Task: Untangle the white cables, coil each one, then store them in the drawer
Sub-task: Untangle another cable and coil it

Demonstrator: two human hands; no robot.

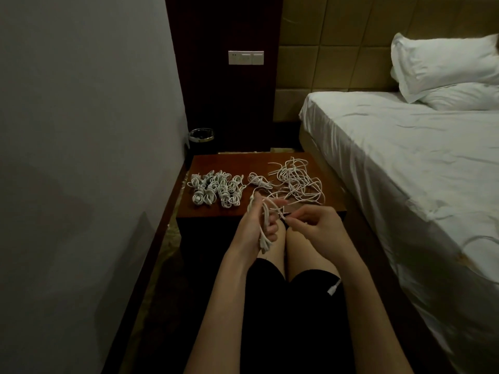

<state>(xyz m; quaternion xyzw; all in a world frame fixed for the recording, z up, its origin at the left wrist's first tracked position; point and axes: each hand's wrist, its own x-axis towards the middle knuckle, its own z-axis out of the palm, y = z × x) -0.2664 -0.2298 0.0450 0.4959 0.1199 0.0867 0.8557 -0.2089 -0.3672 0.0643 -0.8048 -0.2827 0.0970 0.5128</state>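
Dim bedside table [318, 163], tangled white cables [295, 182]; both hands' fingers [270, 228] around cable [263, 238], ends indistinct.

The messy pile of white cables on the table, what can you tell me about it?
The tangled pile is a loose heap of thin white cables, looping over each other with no order. It lies on the right half of the dark wooden table, on the side near the bed. Some loops stick out past the heap. A strand runs from it toward the person's hands, where the left hand grips a folded bunch of cable and the right hand pinches a strand. Neatly coiled cables lie apart, to its left.
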